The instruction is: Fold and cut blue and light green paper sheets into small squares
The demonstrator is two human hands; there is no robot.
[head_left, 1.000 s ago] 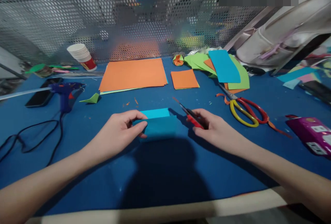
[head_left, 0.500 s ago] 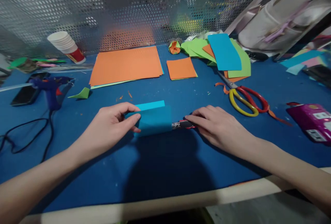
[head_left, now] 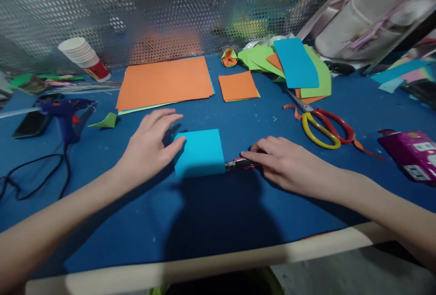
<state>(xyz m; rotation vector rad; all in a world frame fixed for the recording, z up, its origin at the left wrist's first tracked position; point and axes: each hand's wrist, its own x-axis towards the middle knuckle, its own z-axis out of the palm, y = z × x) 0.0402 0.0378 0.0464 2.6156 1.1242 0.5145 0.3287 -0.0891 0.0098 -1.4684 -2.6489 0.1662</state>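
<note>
A small blue paper square (head_left: 199, 153) lies on the blue table in front of me, its near part in shadow. My left hand (head_left: 150, 143) is at its left side, fingers spread, with the thumb at the paper's upper left edge. On the other side, my right hand (head_left: 279, 161) rests low on the table with its fingers closed around a utility knife (head_left: 240, 164) with a black and red body. The knife's silver tip points left and meets the paper's right edge; whether it goes underneath I cannot tell.
Behind lie an orange paper stack (head_left: 166, 84) and smaller orange squares (head_left: 238, 86). Scissors (head_left: 323, 127), paper offcuts (head_left: 296, 63) and a purple box (head_left: 412, 154) are on the right. A glue gun (head_left: 66, 115) with its cord, a phone (head_left: 32, 120) and stacked cups (head_left: 85, 59) stand left.
The blue paper was folded over and raised in my left hand; now it lies flat. My left hand has let go and spread its fingers upward. The right hand has barely moved.
</note>
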